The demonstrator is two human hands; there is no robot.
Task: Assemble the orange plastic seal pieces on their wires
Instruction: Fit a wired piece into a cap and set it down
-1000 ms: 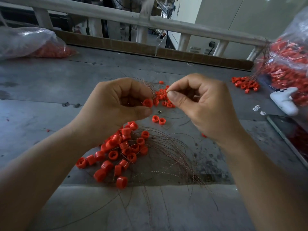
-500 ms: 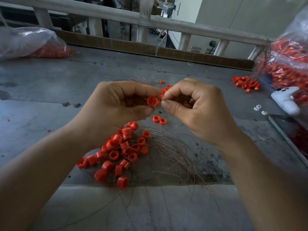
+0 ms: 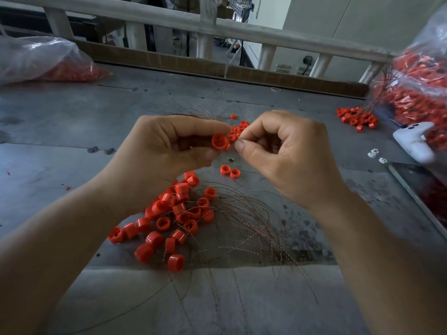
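The left hand [image 3: 167, 151] held an orange cap [image 3: 219, 141] clamped between thumb and forefinger above the table [image 3: 72, 122], open end toward the camera. The right hand [image 3: 285, 151] sat just beside it, fingers curled, thumb and forefinger tips pressed together; whether a wire lay between them could not be told. Below lay loose caps [image 3: 174, 213] among thin wires [image 3: 242, 218].
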